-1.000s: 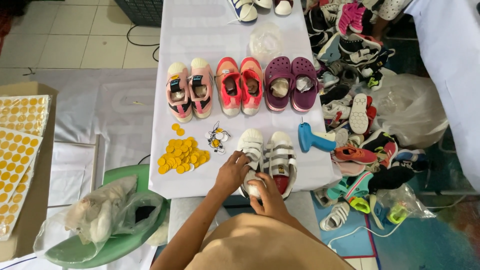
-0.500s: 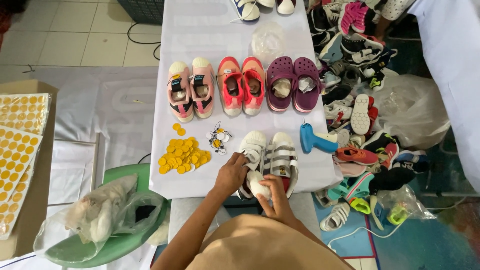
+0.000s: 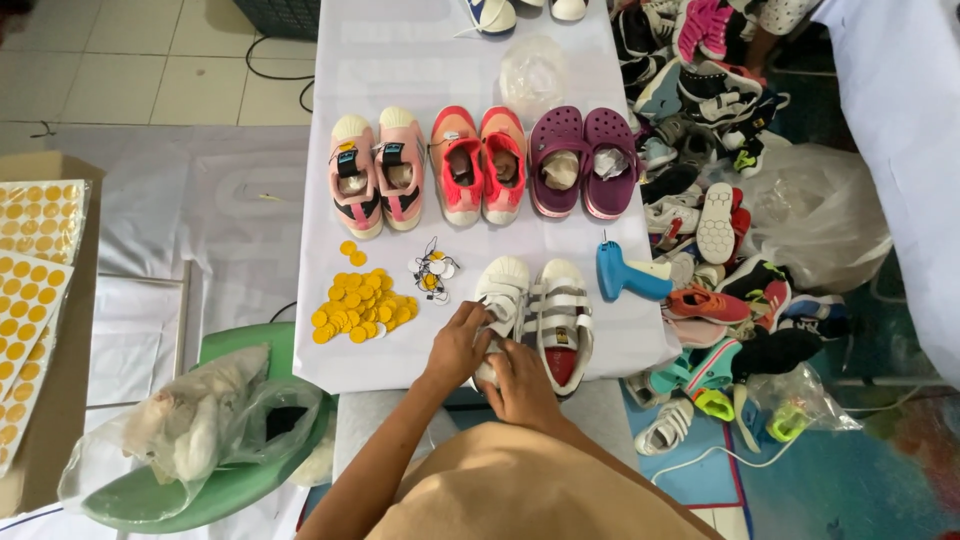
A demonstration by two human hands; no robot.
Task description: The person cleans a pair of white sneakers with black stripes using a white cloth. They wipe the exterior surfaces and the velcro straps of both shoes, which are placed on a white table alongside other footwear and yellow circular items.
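Your left hand [image 3: 458, 345] is closed over the near side of the left white strapped shoe [image 3: 500, 310], fingers curled onto its straps, and your right hand [image 3: 518, 378] presses on the heel end of that same shoe, covering it so that you cannot tell how tightly it grips. The shoe lies at the near edge of the white table [image 3: 400, 80], touching its mate, the right white strapped shoe [image 3: 562, 318], whose red insole shows. Half a second ago your right hand cupped a pale wad at the shoe's opening; now that wad is hidden under your fingers, and both hands sit slightly further over the shoe. The rest has not moved: just left of the shoes lies a small bunch of tags [image 3: 433, 275], then a heap of yellow round discs [image 3: 360, 308]. To the right rests a blue tagging gun [image 3: 628, 275]. Farther up the table stand pink sneakers [image 3: 375, 180], coral sneakers [image 3: 477, 165] and purple clogs [image 3: 583, 160].
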